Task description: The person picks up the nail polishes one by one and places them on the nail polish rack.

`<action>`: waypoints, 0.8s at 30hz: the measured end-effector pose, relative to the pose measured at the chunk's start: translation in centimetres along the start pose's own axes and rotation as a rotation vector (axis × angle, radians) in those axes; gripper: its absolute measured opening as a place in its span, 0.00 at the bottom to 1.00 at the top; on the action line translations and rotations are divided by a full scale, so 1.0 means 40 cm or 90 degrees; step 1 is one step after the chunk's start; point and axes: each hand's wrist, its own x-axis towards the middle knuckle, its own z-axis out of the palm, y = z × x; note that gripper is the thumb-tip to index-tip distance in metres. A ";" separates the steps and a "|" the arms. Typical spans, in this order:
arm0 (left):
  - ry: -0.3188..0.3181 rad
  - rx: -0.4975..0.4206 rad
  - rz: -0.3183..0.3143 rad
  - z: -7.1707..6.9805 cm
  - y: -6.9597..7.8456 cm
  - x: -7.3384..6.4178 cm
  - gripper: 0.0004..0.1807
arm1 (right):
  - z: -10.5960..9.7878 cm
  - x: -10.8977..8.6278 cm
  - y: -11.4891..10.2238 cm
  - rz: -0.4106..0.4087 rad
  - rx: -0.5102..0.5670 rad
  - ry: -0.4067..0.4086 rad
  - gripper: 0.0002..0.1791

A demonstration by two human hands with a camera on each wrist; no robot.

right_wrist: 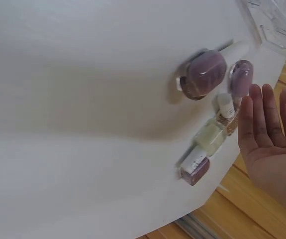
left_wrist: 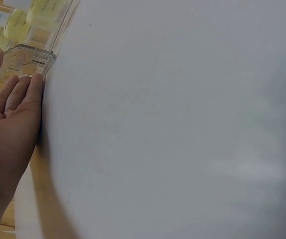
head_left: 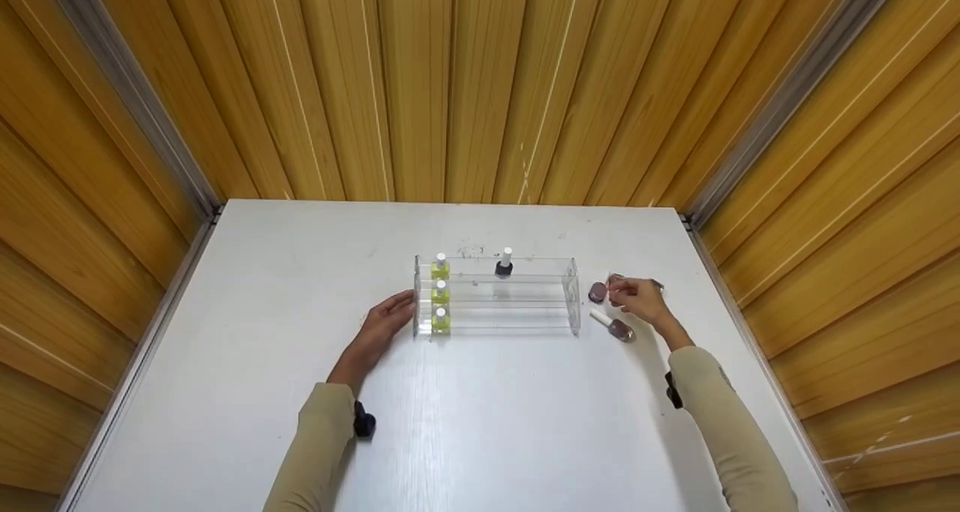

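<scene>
My left hand rests on the white table with straight fingers, its fingertips against the left end of a clear acrylic rack. Three yellow bottles with white caps stand along the rack's left side, one per step. A dark nail polish bottle with a white cap stands on the back step. Close by the right end, my right hand reaches over loose bottles, fingers extended in the right wrist view. Its fingertips are next to a purple nail polish bottle, whose cap is hidden; I see nothing between fingers and thumb.
A mauve nail polish bottle with a white cap lies nearer the front. Beside the right hand lie a pale yellow bottle, a dark reddish bottle and a glittery gold bottle. Wood-patterned walls surround the table.
</scene>
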 end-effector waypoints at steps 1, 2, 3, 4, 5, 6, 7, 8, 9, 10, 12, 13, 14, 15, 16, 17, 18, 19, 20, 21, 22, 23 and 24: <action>0.001 0.003 0.002 0.000 0.000 -0.001 0.29 | 0.001 -0.004 0.012 0.009 0.000 -0.001 0.18; 0.001 0.003 0.002 -0.001 0.000 -0.001 0.29 | 0.002 -0.008 0.022 0.015 0.003 -0.003 0.18; 0.001 -0.002 0.003 0.000 0.001 -0.002 0.29 | 0.005 -0.012 0.031 0.021 0.004 -0.006 0.18; 0.002 -0.003 0.005 0.000 0.000 -0.002 0.30 | 0.008 -0.017 0.039 0.030 0.001 -0.009 0.17; 0.003 -0.005 0.006 0.001 0.001 -0.003 0.30 | 0.011 -0.021 0.046 0.034 -0.006 -0.005 0.17; 0.005 -0.006 0.007 0.002 0.001 -0.002 0.30 | 0.016 -0.023 0.053 0.032 -0.018 0.002 0.16; 0.008 -0.007 0.006 0.002 0.000 -0.001 0.30 | 0.022 -0.026 0.059 0.027 -0.033 0.009 0.15; 0.009 -0.010 0.005 0.003 -0.001 0.001 0.30 | 0.027 -0.029 0.065 0.019 -0.051 0.014 0.15; 0.012 -0.011 0.003 0.003 -0.001 0.002 0.30 | 0.034 -0.030 0.071 0.014 -0.071 0.024 0.15; 0.014 -0.009 -0.001 0.003 -0.002 0.002 0.29 | 0.041 -0.031 0.077 0.008 -0.091 0.030 0.14; 0.017 -0.001 -0.005 0.002 -0.002 0.005 0.29 | 0.051 -0.031 0.089 0.003 -0.117 0.040 0.15; 0.019 0.003 -0.007 0.003 -0.002 0.005 0.29 | 0.055 -0.032 0.093 0.008 -0.119 0.040 0.15; 0.020 0.006 -0.007 0.004 -0.002 0.005 0.29 | 0.058 -0.033 0.096 0.015 -0.116 0.038 0.16; 0.021 0.009 -0.008 0.004 -0.002 0.004 0.29 | 0.060 -0.034 0.098 0.024 -0.114 0.037 0.16; 0.022 0.010 -0.009 0.005 -0.002 0.005 0.29 | 0.061 -0.035 0.099 0.029 -0.113 0.035 0.17; 0.023 0.012 -0.007 0.005 -0.002 0.005 0.30 | 0.063 -0.035 0.099 0.039 -0.109 0.039 0.17; 0.025 0.009 -0.008 0.005 -0.001 0.005 0.29 | 0.064 -0.035 0.099 0.046 -0.106 0.041 0.17; 0.024 0.004 -0.008 0.004 -0.002 0.005 0.29 | 0.063 -0.036 0.100 0.049 -0.105 0.042 0.17; 0.024 0.003 -0.007 0.004 -0.002 0.005 0.29 | 0.063 -0.036 0.100 0.055 -0.107 0.046 0.17; 0.025 0.001 -0.009 0.003 -0.001 0.006 0.29 | 0.063 -0.036 0.101 0.063 -0.108 0.050 0.16; 0.024 0.001 -0.008 0.003 -0.002 0.005 0.29 | 0.062 -0.037 0.101 0.071 -0.110 0.056 0.16; 0.024 0.005 -0.007 0.002 -0.002 0.006 0.30 | 0.060 -0.038 0.101 0.077 -0.111 0.060 0.17; 0.024 0.002 -0.008 0.002 -0.002 0.005 0.30 | 0.058 -0.039 0.101 0.084 -0.109 0.061 0.18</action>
